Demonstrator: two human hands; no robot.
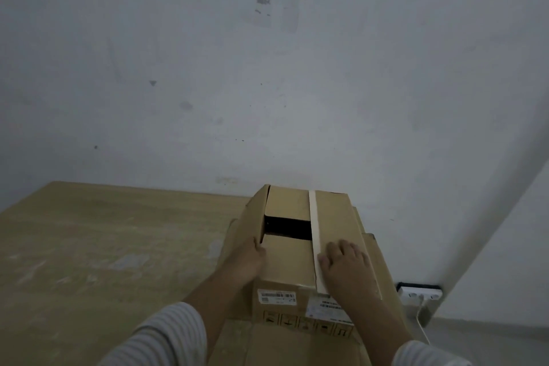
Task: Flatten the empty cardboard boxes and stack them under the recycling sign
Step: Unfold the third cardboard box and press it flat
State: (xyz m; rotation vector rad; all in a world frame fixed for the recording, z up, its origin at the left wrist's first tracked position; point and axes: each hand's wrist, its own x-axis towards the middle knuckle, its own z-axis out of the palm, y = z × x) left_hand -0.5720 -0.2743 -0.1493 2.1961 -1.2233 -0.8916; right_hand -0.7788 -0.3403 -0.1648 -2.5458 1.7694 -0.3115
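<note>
Two forearms in grey-and-white striped sleeves (166,333) reach forward from the bottom of the view. The left hand (245,261) presses flat against the left side of a brown cardboard box (288,264), thumb hooked over its top edge — fingers spread, not closed around anything. The right hand (346,263) lies palm down on top of the box, fingers open, its thumb touching a strip of pale tape (315,235) that runs front to back along the lid.

The box stands upright and unflattened. Its top flaps are partly parted, leaving a dark rectangular gap (286,227) left of the tape. Its near face carries a barcode label (277,296), a second white label (328,307) at the right corner, and a row of printed handling symbols below.

The box sits on sheets of flat cardboard (297,345) that spread beneath it and stick out at its right side. These lie at the right edge of a pale wooden surface (104,246), dusty and scuffed, which stretches away to the left.

Directly behind stands a white wall (267,83), marked with scrapes and patches of torn residue. Low on the right, near the floor, is a white power strip (420,294) with a cable hanging from it — close beside the cardboard pile.
</note>
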